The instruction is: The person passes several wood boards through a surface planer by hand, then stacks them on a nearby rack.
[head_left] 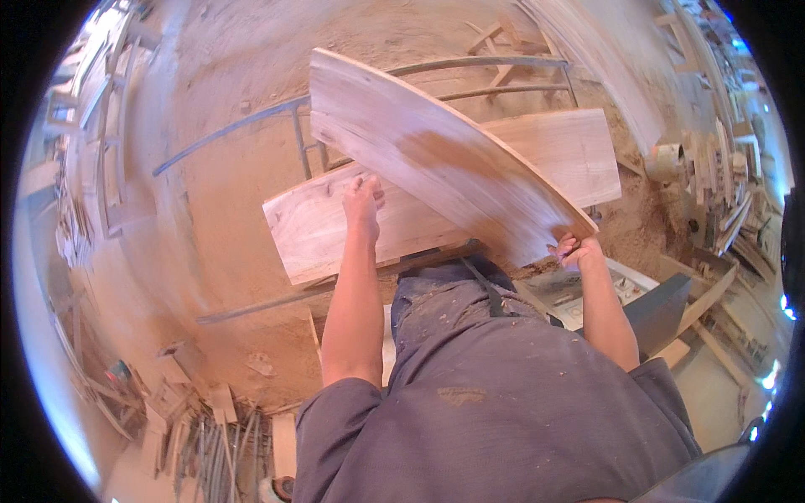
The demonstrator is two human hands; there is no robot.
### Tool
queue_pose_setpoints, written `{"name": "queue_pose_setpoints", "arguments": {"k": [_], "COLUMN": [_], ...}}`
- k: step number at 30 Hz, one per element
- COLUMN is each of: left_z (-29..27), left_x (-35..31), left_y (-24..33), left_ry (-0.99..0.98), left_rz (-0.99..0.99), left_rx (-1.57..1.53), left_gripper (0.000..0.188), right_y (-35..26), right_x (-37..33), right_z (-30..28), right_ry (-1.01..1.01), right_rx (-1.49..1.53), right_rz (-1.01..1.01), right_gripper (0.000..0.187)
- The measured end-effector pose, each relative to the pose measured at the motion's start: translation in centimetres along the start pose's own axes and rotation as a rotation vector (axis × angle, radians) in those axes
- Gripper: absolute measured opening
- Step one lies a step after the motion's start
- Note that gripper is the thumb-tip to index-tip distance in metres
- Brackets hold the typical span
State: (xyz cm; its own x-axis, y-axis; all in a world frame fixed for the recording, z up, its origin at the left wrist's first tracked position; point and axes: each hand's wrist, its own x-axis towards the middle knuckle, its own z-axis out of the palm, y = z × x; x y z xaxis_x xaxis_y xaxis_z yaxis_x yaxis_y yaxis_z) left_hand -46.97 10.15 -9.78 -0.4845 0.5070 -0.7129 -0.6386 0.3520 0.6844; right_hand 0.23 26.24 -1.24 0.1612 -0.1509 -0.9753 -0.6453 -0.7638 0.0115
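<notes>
A wide wooden board [402, 134], pale with a brown patch, is tilted across a second wooden board [285, 226] beneath it. My right hand [579, 250] is closed on the near right corner of the upper board, its fingers curled round the end. At the upper board's lower left edge is my left hand [363, 201], closed with curled fingers; its grip on the edge is partly hidden. The lower board lies across a metal frame [302, 138] in front of my body.
Sawdust covers the floor [218, 193]. A dark box-like part [662, 310] stands by my right forearm. Wood offcuts and thin rods [226, 444] are piled at the lower left. Timber pieces [738, 218] are stacked on the right, near a round container [665, 163].
</notes>
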Motion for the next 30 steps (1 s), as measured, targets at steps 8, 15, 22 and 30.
{"name": "queue_pose_setpoints", "arguments": {"k": [8,15,22,30], "left_z": [2.6,-1.7,7.1,27.5], "left_x": [1.2,3.1,-5.6,-4.7], "left_y": [8.7,9.3,7.5,-3.4], "left_ry": [0.014,-0.013,-0.041,-0.69], "left_rz": [0.036,0.127,0.071,-0.24], "left_rx": [0.002,0.227,0.165,-0.044], "left_gripper": [0.067,0.035,0.055,0.054], "right_y": [7.4,15.3,15.1,9.0], "right_x": [-0.9,-0.9,3.8,2.1], "right_z": [-6.4,-9.3,-17.6,-28.6], "right_ry": [-0.31,-0.379,-0.268,0.374], "right_rx": [-0.083,-0.073,-0.063,0.081], "right_rz": [-0.083,-0.154,-0.527,-0.901], "right_gripper": [0.024,0.047,0.023,0.036]}}
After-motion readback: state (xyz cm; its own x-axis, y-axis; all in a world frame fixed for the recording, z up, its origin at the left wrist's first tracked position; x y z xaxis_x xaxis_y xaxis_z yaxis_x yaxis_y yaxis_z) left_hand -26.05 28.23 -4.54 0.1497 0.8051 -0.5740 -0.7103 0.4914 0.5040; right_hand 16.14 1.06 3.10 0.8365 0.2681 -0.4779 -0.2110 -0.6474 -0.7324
